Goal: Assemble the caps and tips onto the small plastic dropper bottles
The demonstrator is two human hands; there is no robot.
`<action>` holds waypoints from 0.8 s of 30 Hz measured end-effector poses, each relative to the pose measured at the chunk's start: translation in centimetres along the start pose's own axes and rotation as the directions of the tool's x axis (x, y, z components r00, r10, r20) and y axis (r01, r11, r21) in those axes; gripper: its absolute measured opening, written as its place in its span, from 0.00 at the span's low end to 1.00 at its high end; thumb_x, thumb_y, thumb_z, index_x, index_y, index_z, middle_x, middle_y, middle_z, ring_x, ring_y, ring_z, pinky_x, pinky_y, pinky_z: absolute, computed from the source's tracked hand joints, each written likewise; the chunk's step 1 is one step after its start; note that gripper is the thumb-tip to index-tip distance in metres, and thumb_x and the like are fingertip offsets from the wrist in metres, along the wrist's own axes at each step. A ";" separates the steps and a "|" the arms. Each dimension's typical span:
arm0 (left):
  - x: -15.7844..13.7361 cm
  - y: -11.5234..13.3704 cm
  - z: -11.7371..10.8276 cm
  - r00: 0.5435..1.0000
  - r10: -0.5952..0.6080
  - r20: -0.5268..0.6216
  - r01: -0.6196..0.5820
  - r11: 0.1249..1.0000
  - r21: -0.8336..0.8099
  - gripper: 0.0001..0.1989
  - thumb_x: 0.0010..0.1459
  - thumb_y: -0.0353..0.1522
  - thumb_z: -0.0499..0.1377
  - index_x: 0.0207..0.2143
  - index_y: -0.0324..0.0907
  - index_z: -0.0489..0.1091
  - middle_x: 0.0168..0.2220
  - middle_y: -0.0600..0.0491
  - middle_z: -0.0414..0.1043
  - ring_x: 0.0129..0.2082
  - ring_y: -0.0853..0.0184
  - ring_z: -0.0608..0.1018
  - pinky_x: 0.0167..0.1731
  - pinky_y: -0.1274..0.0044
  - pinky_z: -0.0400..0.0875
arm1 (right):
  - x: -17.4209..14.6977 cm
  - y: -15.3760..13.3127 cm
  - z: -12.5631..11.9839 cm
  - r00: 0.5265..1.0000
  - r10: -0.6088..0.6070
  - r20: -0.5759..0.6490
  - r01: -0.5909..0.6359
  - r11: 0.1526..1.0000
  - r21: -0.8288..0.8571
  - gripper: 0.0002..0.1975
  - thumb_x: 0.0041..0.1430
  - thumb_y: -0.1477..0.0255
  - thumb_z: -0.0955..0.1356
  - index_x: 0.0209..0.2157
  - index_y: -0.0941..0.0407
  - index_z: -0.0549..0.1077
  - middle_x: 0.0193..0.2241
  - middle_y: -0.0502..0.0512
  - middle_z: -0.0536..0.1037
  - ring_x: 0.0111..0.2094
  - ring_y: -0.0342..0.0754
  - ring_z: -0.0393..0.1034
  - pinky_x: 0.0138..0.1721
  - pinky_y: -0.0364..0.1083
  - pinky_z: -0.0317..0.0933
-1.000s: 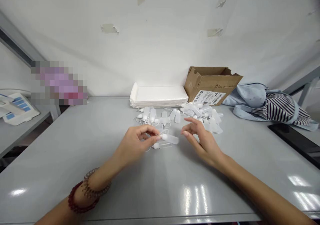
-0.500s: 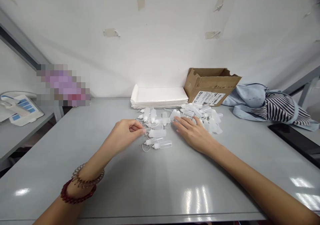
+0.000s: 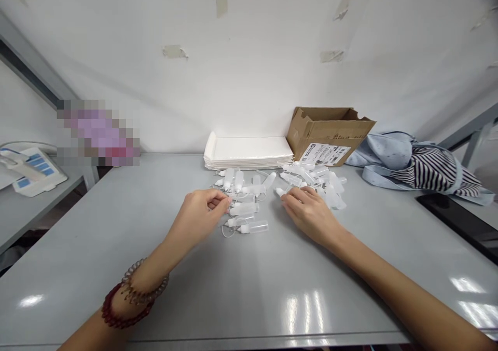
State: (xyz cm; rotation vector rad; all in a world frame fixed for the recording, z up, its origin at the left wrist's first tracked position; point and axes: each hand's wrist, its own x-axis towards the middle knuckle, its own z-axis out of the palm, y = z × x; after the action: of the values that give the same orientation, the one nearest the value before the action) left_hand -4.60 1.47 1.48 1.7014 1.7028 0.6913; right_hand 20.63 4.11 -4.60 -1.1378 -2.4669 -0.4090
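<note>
Several small translucent squeeze bottles with white caps and thin tethers lie in a loose row; the nearest bottle (image 3: 254,227) is on its side. My left hand (image 3: 204,211) is at the left ends of this row, thumb and fingertips pinched together near the caps. Whatever it pinches, if anything, is hidden. To the right, my right hand (image 3: 309,211) rests at the front of a jumbled pile of similar bottles (image 3: 332,192). Its fingers are curled over one squeeze bottle (image 3: 280,191), whose white end sticks out to the left; the rest is covered.
Behind the bottles lies a stack of white padded envelopes (image 3: 249,151). An open cardboard box (image 3: 334,138) stands beside it. Farther right are a blue and striped cloth bundle (image 3: 431,166) and a black phone (image 3: 459,224). A white device (image 3: 37,172) sits on the left surface.
My right hand's fingers, spread over the bottles before, have curled in around one bottle apart from the row. My left hand has shifted slightly right along the caps.
</note>
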 end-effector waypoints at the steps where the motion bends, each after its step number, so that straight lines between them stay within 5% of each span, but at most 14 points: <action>1: -0.1 0.0 0.1 1.000 -0.005 0.010 0.006 1.000 -0.026 0.14 0.54 0.40 0.55 0.22 0.41 0.70 0.22 0.55 0.72 0.21 0.69 0.71 0.19 0.80 0.59 | -0.1 -0.2 -0.3 1.000 -0.004 -0.008 0.004 1.000 0.008 0.13 0.63 0.79 0.58 0.32 0.58 0.72 0.31 0.58 0.75 0.30 0.48 0.67 0.36 0.47 0.60; 5: -0.3 -0.1 0.6 0.998 -0.018 0.064 0.028 0.986 -0.165 0.14 0.55 0.41 0.55 0.27 0.40 0.71 0.25 0.53 0.75 0.25 0.67 0.75 0.22 0.79 0.65 | -0.3 -1.6 -2.1 0.991 -0.010 -0.136 0.026 0.993 0.113 0.11 0.61 0.81 0.60 0.35 0.56 0.72 0.36 0.60 0.75 0.35 0.49 0.69 0.36 0.48 0.63; 8: -0.4 0.1 1.0 0.990 0.042 0.131 0.001 0.950 -0.314 0.15 0.56 0.40 0.56 0.40 0.40 0.71 0.29 0.52 0.77 0.27 0.66 0.76 0.27 0.77 0.70 | -0.2 -3.4 -3.7 0.944 0.138 -0.300 -0.012 0.922 0.386 0.09 0.59 0.80 0.64 0.35 0.53 0.72 0.34 0.56 0.74 0.34 0.48 0.70 0.34 0.47 0.65; 10: -0.6 0.3 1.3 0.975 0.104 0.195 -0.015 0.911 -0.411 0.20 0.56 0.40 0.56 0.49 0.41 0.68 0.35 0.49 0.77 0.28 0.67 0.77 0.28 0.76 0.72 | -0.1 -4.5 -4.6 0.909 0.337 -0.244 -0.106 0.755 0.648 0.06 0.57 0.78 0.68 0.35 0.52 0.73 0.32 0.54 0.74 0.34 0.48 0.70 0.35 0.47 0.66; 12: -0.7 0.4 1.6 0.951 0.159 0.266 -0.016 0.882 -0.471 0.22 0.56 0.39 0.57 0.52 0.43 0.66 0.39 0.48 0.76 0.29 0.68 0.77 0.28 0.76 0.72 | 0.0 -5.0 -5.2 0.875 0.481 -0.063 -0.202 0.479 0.854 0.04 0.55 0.75 0.70 0.33 0.52 0.73 0.32 0.53 0.74 0.35 0.48 0.71 0.35 0.47 0.66; 15: -0.9 0.4 1.7 0.913 0.170 0.370 0.028 0.880 -0.474 0.16 0.56 0.38 0.58 0.45 0.41 0.71 0.37 0.48 0.77 0.27 0.69 0.77 0.26 0.78 0.71 | -0.1 -4.9 -5.3 0.814 0.524 0.251 -0.340 0.080 0.937 0.03 0.55 0.71 0.71 0.32 0.53 0.73 0.32 0.51 0.75 0.32 0.47 0.74 0.35 0.47 0.66; 17: -0.9 0.4 1.6 0.894 0.152 0.421 0.073 0.878 -0.473 0.12 0.56 0.38 0.58 0.39 0.41 0.74 0.32 0.50 0.77 0.24 0.70 0.75 0.24 0.79 0.70 | -0.2 -4.4 -5.1 0.770 0.521 0.368 -0.399 -0.057 0.915 0.05 0.54 0.69 0.71 0.33 0.53 0.73 0.31 0.50 0.76 0.32 0.47 0.74 0.36 0.47 0.66; 24: -0.7 0.5 0.8 0.899 0.135 0.416 0.147 0.802 -0.579 0.17 0.58 0.41 0.55 0.32 0.38 0.76 0.27 0.50 0.74 0.22 0.69 0.73 0.23 0.76 0.71 | -0.4 -3.7 -4.9 0.706 0.594 0.386 -0.412 -0.099 0.906 0.09 0.52 0.66 0.72 0.33 0.54 0.72 0.29 0.51 0.78 0.34 0.51 0.75 0.41 0.51 0.63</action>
State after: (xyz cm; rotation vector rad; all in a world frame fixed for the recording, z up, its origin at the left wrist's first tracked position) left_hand -3.70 0.72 1.41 1.2627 1.0161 0.6833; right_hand 19.13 -0.47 -0.86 -1.1262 -1.2383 1.2283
